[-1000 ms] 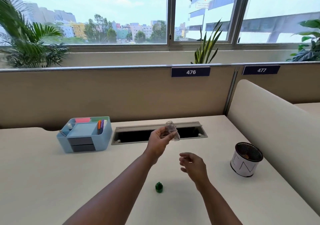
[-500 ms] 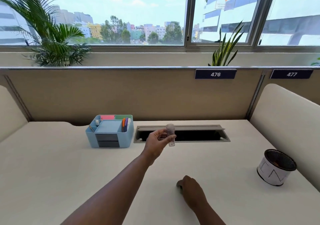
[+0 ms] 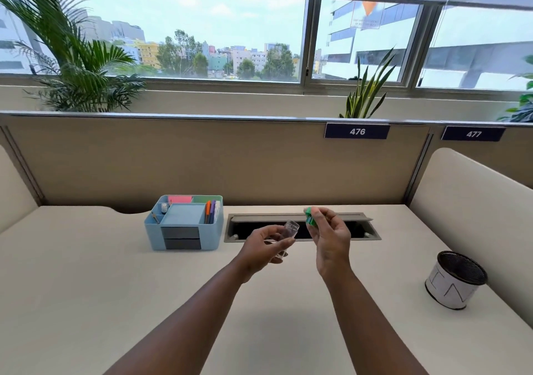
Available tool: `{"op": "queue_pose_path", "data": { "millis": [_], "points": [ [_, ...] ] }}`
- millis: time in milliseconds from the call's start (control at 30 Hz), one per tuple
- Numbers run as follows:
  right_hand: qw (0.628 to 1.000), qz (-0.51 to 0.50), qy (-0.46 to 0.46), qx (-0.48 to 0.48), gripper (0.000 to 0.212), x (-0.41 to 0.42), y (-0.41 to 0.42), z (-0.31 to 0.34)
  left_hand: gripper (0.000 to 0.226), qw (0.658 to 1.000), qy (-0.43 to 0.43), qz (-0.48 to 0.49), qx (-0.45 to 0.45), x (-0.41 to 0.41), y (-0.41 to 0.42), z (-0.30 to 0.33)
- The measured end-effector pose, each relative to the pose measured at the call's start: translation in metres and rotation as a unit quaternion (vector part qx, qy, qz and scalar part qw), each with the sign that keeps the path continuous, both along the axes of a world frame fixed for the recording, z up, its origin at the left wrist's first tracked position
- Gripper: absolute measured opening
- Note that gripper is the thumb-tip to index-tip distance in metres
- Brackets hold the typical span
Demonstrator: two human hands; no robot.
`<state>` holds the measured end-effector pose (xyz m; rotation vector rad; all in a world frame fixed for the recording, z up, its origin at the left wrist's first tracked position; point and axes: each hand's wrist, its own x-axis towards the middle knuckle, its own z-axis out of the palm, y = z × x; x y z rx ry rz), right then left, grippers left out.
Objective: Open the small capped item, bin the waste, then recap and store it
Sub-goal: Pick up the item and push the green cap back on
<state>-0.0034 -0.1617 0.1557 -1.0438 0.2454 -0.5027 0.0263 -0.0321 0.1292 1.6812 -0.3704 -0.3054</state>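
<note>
A small clear plastic vial (image 3: 288,234) is held tilted in my left hand (image 3: 264,249), its open mouth pointing up and to the right. My right hand (image 3: 330,237) pinches a green cap (image 3: 310,216) between fingertips, just right of and slightly above the vial's mouth; cap and vial are apart. Both hands hover above the desk in front of the cable slot. A small black mesh bin (image 3: 455,281) with a white wrap stands at the desk's right. A blue desk organiser (image 3: 184,224) sits at the back left.
The open cable slot (image 3: 301,227) runs along the desk's back edge behind my hands. A beige partition rises behind the desk, and a padded divider (image 3: 476,207) bounds the right side. The organiser holds pens, sticky notes and a small bottle.
My right hand picked the green cap up from the desk and raised it beside the vial's mouth. My left hand lowered slightly and tilted the vial. The camera view shifted left.
</note>
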Motion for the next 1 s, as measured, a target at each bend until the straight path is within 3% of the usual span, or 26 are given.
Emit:
{"op": "queue_pose_path", "data": {
  "millis": [333, 767, 1000],
  "points": [
    [0.992, 0.037, -0.031, -0.12, 0.012, -0.003, 0.012, -0.001, 0.016, 0.999, -0.022, -0.03, -0.017, -0.008, 0.0, 0.012],
    [0.978, 0.122, -0.047, -0.164, 0.008, -0.013, 0.006, 0.011, 0.014, 0.998, -0.012, -0.037, -0.04, -0.014, 0.009, 0.017],
    [0.93, 0.237, -0.012, -0.281, 0.024, -0.014, -0.011, 0.017, 0.009, 0.997, -0.001, -0.073, -0.03, -0.017, 0.014, 0.022]
  ]
}}
